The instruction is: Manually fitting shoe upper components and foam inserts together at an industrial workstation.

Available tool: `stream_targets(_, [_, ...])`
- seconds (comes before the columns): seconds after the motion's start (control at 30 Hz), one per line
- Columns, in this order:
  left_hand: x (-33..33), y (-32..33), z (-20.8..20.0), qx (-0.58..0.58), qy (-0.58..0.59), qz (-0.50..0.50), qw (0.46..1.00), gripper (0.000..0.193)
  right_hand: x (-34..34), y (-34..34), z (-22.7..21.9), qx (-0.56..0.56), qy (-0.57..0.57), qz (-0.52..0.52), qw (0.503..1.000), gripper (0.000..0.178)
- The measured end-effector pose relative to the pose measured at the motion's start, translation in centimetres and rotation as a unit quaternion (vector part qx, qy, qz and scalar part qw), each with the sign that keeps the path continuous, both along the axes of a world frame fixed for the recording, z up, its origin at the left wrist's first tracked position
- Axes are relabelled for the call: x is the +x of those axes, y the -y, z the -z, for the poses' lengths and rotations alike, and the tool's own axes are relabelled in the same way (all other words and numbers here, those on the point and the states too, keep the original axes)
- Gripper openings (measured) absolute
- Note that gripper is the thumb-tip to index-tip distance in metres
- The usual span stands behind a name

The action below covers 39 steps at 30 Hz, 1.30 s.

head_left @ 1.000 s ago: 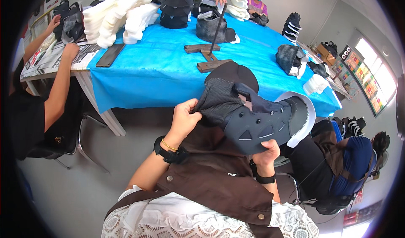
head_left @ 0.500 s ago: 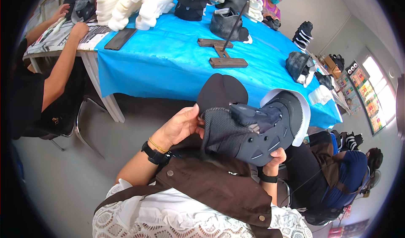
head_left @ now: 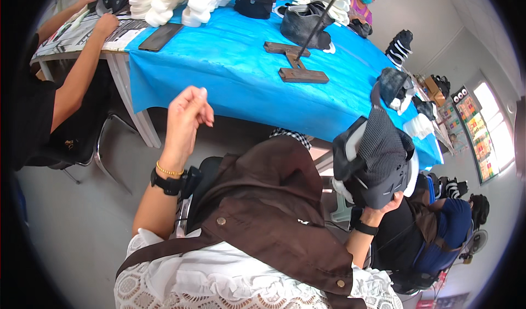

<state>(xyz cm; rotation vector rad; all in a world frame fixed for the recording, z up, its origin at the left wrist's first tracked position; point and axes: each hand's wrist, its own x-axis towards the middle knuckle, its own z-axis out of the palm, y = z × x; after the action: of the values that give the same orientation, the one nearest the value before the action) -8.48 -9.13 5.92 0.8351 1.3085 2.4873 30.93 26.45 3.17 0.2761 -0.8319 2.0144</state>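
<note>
My right hand grips the lower edge of a black mesh piece with stiff, slotted panels and a white curved rim, its exact kind unclear. It is held up in front of the table's right part, with a pointed mesh flap standing up at its top. My left hand is raised near the table's front edge, well apart from the piece. Its fingers are loosely curled in, the thumb lying against them, and nothing shows in its grasp.
On the blue-covered table stand a wooden base with a rod, a dark flat slab, white molded stacks and black stacked pieces. Co-workers sit at left, far side and right.
My left hand has let go of the black piece and moved up and left. My right hand has carried the piece rightward and turned it, so its mesh side shows.
</note>
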Motion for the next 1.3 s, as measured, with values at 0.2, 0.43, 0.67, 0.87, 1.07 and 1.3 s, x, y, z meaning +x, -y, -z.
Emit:
stream_targets(0.2, [6.2,-4.1,1.1,-0.099,-0.027,0.228,0.968,0.045,-3.2,2.7,0.6,0.052,0.044,0.021,0.997,0.073])
stream_targets(0.43, [9.6,-7.0,-0.9,-0.084,0.025,0.384,0.919,0.036,-7.5,9.8,-2.1,0.071,0.091,-0.05,0.992,0.075])
stream_targets(0.67, [9.4,-8.4,1.4,-0.137,-0.058,-0.075,0.986,0.035,-9.1,11.6,-0.1,0.04,0.15,-0.043,0.987,0.074])
stream_targets(0.87, [5.4,-8.7,3.2,-0.164,-0.35,-0.357,0.85,0.015,-9.0,13.9,3.5,0.029,0.203,-0.017,0.979,0.074])
stream_targets(1.07, [1.6,-8.0,5.0,-0.146,-0.475,-0.376,0.782,0.019,-9.9,14.2,4.5,0.038,0.241,0.007,0.97,0.073])
stream_targets(1.3, [1.3,-9.0,5.1,-0.189,-0.394,-0.24,0.867,0.027,-10.7,15.1,0.8,-0.121,0.244,0.012,0.962,0.064])
